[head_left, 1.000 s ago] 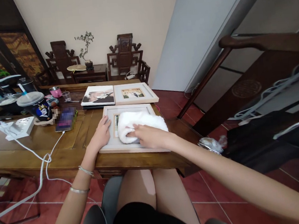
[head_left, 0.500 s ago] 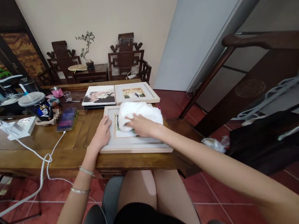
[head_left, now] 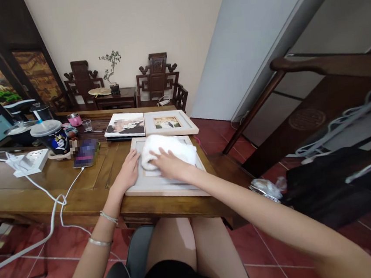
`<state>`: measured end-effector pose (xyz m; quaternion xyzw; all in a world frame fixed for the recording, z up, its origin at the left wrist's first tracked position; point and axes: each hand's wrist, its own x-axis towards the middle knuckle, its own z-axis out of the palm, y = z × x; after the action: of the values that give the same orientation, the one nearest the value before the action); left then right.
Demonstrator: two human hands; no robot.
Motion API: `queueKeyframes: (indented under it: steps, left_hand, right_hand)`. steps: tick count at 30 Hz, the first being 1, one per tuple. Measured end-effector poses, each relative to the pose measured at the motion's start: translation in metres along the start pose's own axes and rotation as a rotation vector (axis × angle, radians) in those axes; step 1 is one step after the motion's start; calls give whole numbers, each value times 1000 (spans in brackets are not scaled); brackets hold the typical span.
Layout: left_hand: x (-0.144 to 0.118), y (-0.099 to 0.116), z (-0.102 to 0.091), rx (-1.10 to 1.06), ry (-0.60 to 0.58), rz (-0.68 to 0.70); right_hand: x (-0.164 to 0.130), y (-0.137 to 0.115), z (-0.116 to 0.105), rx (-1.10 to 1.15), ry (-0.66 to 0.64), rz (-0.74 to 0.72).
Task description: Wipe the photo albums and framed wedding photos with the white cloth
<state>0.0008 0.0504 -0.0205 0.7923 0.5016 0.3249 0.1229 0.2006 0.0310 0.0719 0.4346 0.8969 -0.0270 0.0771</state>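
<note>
Far to the left of the left hand (head_left: pixel 128 171), a white power strip (head_left: pixel 30 160) lies on the wooden table (head_left: pixel 29 189), and its white cable (head_left: pixel 54 199) hangs over the near edge. Just behind the strip stands a dark printed cup (head_left: pixel 53 137) with a clear lid and a straw; what is inside it cannot be seen. Further back are a small pink pot (head_left: pixel 74 119) and a small clear glass (head_left: pixel 87 125), which looks empty. Between the cup and the left hand lies a phone (head_left: pixel 85 152), plugged to a cable.

The left hand rests flat and open on the left border of the light wooden picture frame (head_left: pixel 163 185), with the fingers spread on it. This frame lies flat on the table, at the near edge, directly in front of the person. The right hand (head_left: pixel 171 165) is just beside the left one, over the middle of the same frame. It presses with open fingers on a white fluffy cloth (head_left: pixel 170 148), which covers most of the picture in the frame.

Behind both hands, two more pictures lie side by side: an unframed photo print (head_left: pixel 125 124) on the left and a second framed photo (head_left: pixel 168 123) on the right, touching the far edge of the near frame.
</note>
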Motion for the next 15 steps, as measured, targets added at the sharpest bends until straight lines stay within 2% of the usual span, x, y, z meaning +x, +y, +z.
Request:
queueKeyframes:
  steps: [3,6,9,13,15]
  left_hand:
    - [-1,7,-4,-51,24,-47]
    - [-2,9,-6,-92,43,-59]
    - [-1,8,-4,-108,58,-44]
    - [0,6,-1,-85,45,-39]
    - [0,6,-1,-39,20,-40]
  right_hand:
    - [40,8,-2,-41,75,45]
    - [53,6,-9,-78,89,-21]
    - [32,-3,-10,-78,52,-83]
    - [-21,-13,-10,-38,-55,-206]
    - [-45,-11,-12,33,-97,-222]
